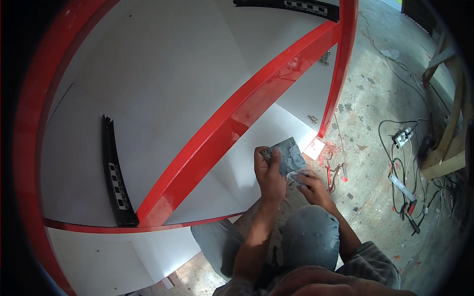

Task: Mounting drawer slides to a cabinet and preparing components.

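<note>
My left hand [270,175] is closed round the short handle of a scraper with a broad, flat grey blade [289,154], smudged with pale patches. The blade points to the right, above my knees. At its lower edge, my right hand [314,188] pinches a small whitish piece [294,176], which looks thin and touches or nearly touches the blade. Whether it is paper, cloth or another tool, I cannot tell. Just left of my hands runs the glossy red crossbar [242,111] of a large cabinet with white panels [163,93].
Black curved strips with pale squares, one at the left [114,172], one at the top [296,6], lie against the cabinet. On the concrete floor at right are tangled cables [405,163], a power strip [403,137] and a wooden frame [447,158]. Red scraps [335,175] lie near my right hand.
</note>
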Demonstrator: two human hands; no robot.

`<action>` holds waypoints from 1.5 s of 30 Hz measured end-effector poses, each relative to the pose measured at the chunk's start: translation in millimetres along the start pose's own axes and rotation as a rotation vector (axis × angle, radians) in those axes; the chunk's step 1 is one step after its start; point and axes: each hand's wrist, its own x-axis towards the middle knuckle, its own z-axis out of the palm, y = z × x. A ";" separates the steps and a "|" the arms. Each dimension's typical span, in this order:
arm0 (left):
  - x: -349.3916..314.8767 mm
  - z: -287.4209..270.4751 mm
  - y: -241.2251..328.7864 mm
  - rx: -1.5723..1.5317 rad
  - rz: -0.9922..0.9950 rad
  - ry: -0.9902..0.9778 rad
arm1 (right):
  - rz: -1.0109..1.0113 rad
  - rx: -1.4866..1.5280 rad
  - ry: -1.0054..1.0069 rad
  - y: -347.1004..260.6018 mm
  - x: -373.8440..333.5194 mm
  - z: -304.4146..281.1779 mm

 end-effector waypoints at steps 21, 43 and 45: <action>26.1 -10.1 80.7 0.531 0.408 -0.052 | -0.440 -0.621 0.418 -161.6 53.9 -41.6; 25.5 -9.1 76.6 0.655 0.504 -0.040 | -0.437 -0.651 0.379 -167.7 65.4 -25.4; 25.4 -9.6 77.6 0.645 0.492 -0.048 | -0.431 -0.655 0.359 -169.3 65.5 -23.2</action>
